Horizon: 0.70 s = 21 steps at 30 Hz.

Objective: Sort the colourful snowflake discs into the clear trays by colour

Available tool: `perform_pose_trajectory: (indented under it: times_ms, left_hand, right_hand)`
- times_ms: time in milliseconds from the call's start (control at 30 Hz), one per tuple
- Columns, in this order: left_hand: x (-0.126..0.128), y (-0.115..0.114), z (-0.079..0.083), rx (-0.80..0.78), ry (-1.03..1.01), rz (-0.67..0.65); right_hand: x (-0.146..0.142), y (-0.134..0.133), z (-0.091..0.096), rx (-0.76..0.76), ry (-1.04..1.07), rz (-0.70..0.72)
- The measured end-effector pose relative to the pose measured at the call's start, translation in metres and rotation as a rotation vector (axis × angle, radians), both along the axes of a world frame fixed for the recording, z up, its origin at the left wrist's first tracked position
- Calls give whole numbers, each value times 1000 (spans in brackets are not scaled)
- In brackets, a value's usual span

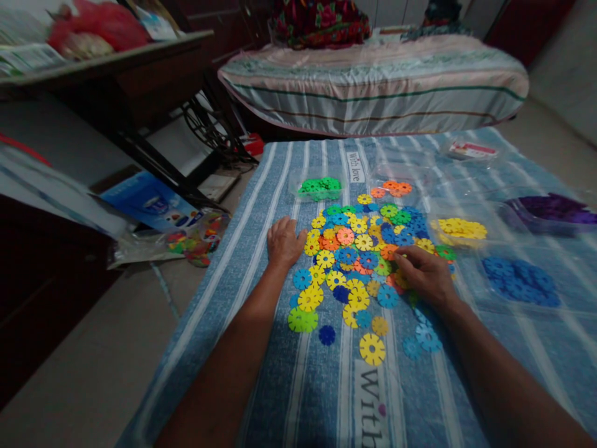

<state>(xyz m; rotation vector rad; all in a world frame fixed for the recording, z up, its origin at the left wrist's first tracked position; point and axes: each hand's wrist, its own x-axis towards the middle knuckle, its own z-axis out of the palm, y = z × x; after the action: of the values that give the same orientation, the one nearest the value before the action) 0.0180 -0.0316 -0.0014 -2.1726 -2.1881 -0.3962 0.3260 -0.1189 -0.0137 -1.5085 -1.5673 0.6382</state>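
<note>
The left grip [284,242] lies thumb spread, while the right grip [428,277], pinch unclear, could scatter discs [368,260] by snagging overlapping edges.

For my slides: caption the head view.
Left hand beside, right hand at, loose multicoloured notched plastic discs on blue-and-white striped cloth.

Discs [358,297]: lower ones partly hidden under others
Right hand [426,274]: blurred; cannot tell whether its fingertips grip a disc
Purple pieces [550,210]: blurred, cut off at right
Lettering [370,378]: cut off by the bottom edge
Red bag [105,26]: cut off at top
Label [473,149]: print too small to read
</note>
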Motion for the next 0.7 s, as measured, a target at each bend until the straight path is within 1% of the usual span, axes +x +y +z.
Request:
perform_pose_trajectory:
  times_ms: [133, 333, 500, 567, 700]
  left_hand:
    - [1, -2, 2, 5, 0, -3]
    - [0, -2, -2, 22, -6, 7]
    - [3, -5, -5, 31, 14, 10]
    - [4, -6, -5, 28, 23, 18]
    - [8, -9, -4, 32, 41, 34]
  right_hand:
    - [0, 0, -1, 13, -26, -2]
    - [-2, 0, -3, 55, -48, 6]
    - [-4, -3, -3, 100, -177, 16]
    - [-7, -5, -1, 162, -277, 20]
    - [-20, -7, 8, 352, -487, 36]
